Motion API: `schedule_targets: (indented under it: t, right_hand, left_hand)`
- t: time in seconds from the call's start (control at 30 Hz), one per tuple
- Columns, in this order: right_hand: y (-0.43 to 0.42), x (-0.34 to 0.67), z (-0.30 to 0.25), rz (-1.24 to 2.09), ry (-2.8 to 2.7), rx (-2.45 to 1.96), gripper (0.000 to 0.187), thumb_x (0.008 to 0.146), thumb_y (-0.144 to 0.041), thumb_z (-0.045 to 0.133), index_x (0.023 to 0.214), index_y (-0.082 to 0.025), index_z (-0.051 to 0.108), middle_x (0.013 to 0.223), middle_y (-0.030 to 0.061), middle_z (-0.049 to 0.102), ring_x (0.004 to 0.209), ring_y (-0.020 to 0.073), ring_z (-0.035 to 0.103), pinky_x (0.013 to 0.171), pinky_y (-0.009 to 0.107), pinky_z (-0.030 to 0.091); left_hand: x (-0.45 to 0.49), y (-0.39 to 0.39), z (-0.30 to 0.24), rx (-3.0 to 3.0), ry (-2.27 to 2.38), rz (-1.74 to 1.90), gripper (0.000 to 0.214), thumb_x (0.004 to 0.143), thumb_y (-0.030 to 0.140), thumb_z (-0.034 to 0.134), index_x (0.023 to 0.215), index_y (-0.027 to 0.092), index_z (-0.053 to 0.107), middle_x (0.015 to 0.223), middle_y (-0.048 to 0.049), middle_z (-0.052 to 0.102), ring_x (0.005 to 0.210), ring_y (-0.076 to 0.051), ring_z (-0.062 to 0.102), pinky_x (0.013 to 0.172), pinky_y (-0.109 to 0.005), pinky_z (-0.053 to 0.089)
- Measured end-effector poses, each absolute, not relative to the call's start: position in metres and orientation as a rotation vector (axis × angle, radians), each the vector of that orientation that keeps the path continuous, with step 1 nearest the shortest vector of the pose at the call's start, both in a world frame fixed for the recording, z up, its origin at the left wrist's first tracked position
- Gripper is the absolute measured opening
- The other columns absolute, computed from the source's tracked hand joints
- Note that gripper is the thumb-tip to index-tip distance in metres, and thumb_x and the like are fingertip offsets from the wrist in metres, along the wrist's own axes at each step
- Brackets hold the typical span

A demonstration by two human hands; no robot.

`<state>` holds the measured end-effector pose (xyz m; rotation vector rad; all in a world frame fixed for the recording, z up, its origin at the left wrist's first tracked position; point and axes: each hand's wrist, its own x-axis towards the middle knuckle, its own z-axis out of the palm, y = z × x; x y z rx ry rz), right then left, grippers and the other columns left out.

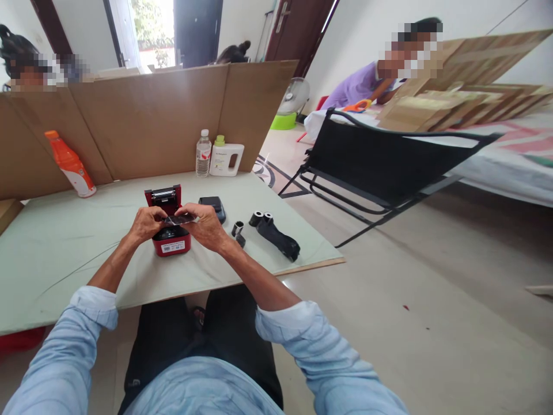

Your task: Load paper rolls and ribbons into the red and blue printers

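A red and black printer (pixel 173 248) sits on the table with its lid raised toward the back and a white label on its front. Above its opening, a thin dark strip (pixel 180 219) with a pale edge is stretched between my hands. My left hand (pixel 147 223) pinches the strip's left end, while my right hand (pixel 204 226) grips the right end between thumb and fingers. Both hands partly cover the printer's inside. To the right lie a short dark roll with a silver end (pixel 238 230) and a longer black bundle (pixel 279 237) with two white-cored ends.
Behind my right hand lies a dark, flat device (pixel 212 206). An orange bottle (pixel 71 166), a water bottle (pixel 203 154) and a white jug (pixel 227 158) stand along a cardboard screen (pixel 155 121). Right of the table are a black folding chair (pixel 380 161) and a person (pixel 354 86) beside cardboard boxes.
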<state>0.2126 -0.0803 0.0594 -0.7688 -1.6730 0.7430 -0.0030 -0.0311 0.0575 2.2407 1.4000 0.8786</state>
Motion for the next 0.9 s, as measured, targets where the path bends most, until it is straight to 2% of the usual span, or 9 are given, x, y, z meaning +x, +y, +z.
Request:
schedule_targets:
  t: [0.2, 0.37, 0.47, 0.57, 0.63, 0.73, 0.8, 0.9]
  right_hand:
    - [-0.08, 0.207, 0.042, 0.462, -1.844, -0.786, 0.015, 0.093, -0.022, 0.064, 0.092, -0.021, 0.079, 0.088, 0.005, 0.076, 0.078, 0.0187, 0.065, 0.078, 0.032, 0.05]
    - [-0.077, 0.201, 0.023, 0.207, -1.992, -0.802, 0.02, 0.09, -0.009, 0.065, 0.099, -0.021, 0.079, 0.095, 0.0065, 0.078, 0.088, 0.0208, 0.07, 0.082, 0.032, 0.053]
    - [-0.078, 0.201, 0.016, 0.097, -2.045, -0.821, 0.03, 0.086, -0.003, 0.065, 0.105, -0.021, 0.078, 0.101, 0.0071, 0.078, 0.093, 0.0224, 0.07, 0.085, 0.034, 0.054]
    - [-0.083, 0.202, 0.009, 0.01, -2.088, -0.794, 0.037, 0.083, 0.001, 0.063, 0.11, -0.021, 0.077, 0.108, 0.0081, 0.077, 0.099, 0.024, 0.069, 0.089, 0.036, 0.055]
    - [-0.087, 0.202, 0.004, -0.039, -2.112, -0.779, 0.039, 0.083, 0.0, 0.063, 0.112, -0.021, 0.077, 0.112, 0.0091, 0.076, 0.102, 0.0249, 0.067, 0.089, 0.038, 0.054]
    - [-0.097, 0.201, -0.004, -0.101, -2.136, -0.795, 0.041, 0.082, 0.0, 0.063, 0.115, -0.021, 0.076, 0.116, 0.0107, 0.074, 0.102, 0.0259, 0.064, 0.087, 0.04, 0.053]
    - [-0.103, 0.2, -0.009, -0.129, -2.141, -0.821, 0.042, 0.083, -0.001, 0.062, 0.117, -0.021, 0.076, 0.118, 0.0112, 0.073, 0.102, 0.0264, 0.062, 0.087, 0.041, 0.052]
    - [-0.112, 0.198, -0.017, -0.166, -2.117, -0.839, 0.039, 0.086, -0.004, 0.063, 0.12, -0.02, 0.075, 0.119, 0.0123, 0.072, 0.104, 0.0275, 0.061, 0.088, 0.043, 0.051]
  left_hand:
    - [-0.005, -0.025, 0.059, 2.27, 1.499, 0.668, 0.022, 0.069, 0.016, 0.066, 0.083, 0.016, 0.083, 0.075, -0.0037, 0.079, 0.071, -0.018, 0.069, 0.063, -0.026, 0.047]
    - [-0.011, -0.026, 0.063, 2.334, 1.433, 0.584, 0.024, 0.069, 0.02, 0.063, 0.082, 0.017, 0.082, 0.079, -0.0045, 0.079, 0.077, -0.02, 0.071, 0.07, -0.028, 0.052]
    - [-0.023, -0.025, 0.066, 2.317, 1.387, 0.69, 0.025, 0.071, 0.024, 0.065, 0.088, 0.018, 0.082, 0.093, -0.0053, 0.081, 0.086, -0.021, 0.072, 0.082, -0.031, 0.056]
    - [-0.035, -0.017, 0.067, 2.194, 1.612, 0.943, 0.024, 0.073, 0.021, 0.063, 0.091, 0.018, 0.079, 0.097, -0.0069, 0.079, 0.091, -0.023, 0.072, 0.09, -0.036, 0.058]
    - [-0.04, -0.006, 0.066, 2.094, 1.736, 1.143, 0.034, 0.072, 0.017, 0.063, 0.104, 0.016, 0.076, 0.108, -0.0096, 0.077, 0.097, -0.024, 0.072, 0.095, -0.041, 0.058]
    - [-0.038, 0.012, 0.064, 1.964, 1.61, 1.246, 0.06, 0.07, 0.014, 0.066, 0.13, 0.015, 0.066, 0.13, -0.0141, 0.072, 0.11, -0.027, 0.072, 0.099, -0.045, 0.059]
    - [-0.035, 0.018, 0.061, 1.928, 1.481, 1.219, 0.064, 0.069, 0.013, 0.066, 0.134, 0.014, 0.063, 0.129, -0.0147, 0.072, 0.114, -0.028, 0.072, 0.1, -0.045, 0.059]
    - [-0.034, 0.008, 0.053, 1.968, 1.365, 1.225, 0.054, 0.073, 0.016, 0.064, 0.128, 0.014, 0.067, 0.123, -0.0128, 0.074, 0.117, -0.028, 0.071, 0.097, -0.043, 0.061]
